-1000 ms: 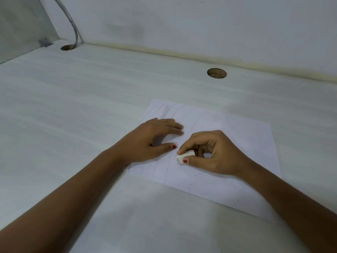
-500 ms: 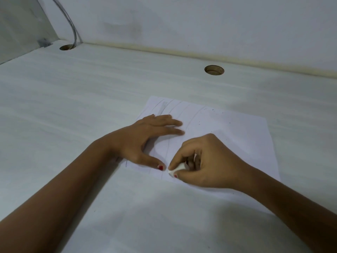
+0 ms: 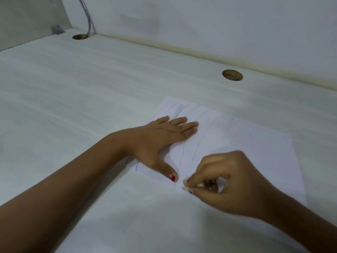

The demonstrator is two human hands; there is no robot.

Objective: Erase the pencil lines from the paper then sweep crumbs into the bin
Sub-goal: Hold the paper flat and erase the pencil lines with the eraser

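You face a white wood-grain desk with a round cable hole near its back edge. Well left of that hole, in the far corner, a second hole takes a grey cable; farther left sits a small metal bracket. Behind the first hole runs a yellowed seam.

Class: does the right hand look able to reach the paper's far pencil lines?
Probably yes: bare paper lies between the right hand, gripping the eraser, and those pencil lines; left hand presses alongside.
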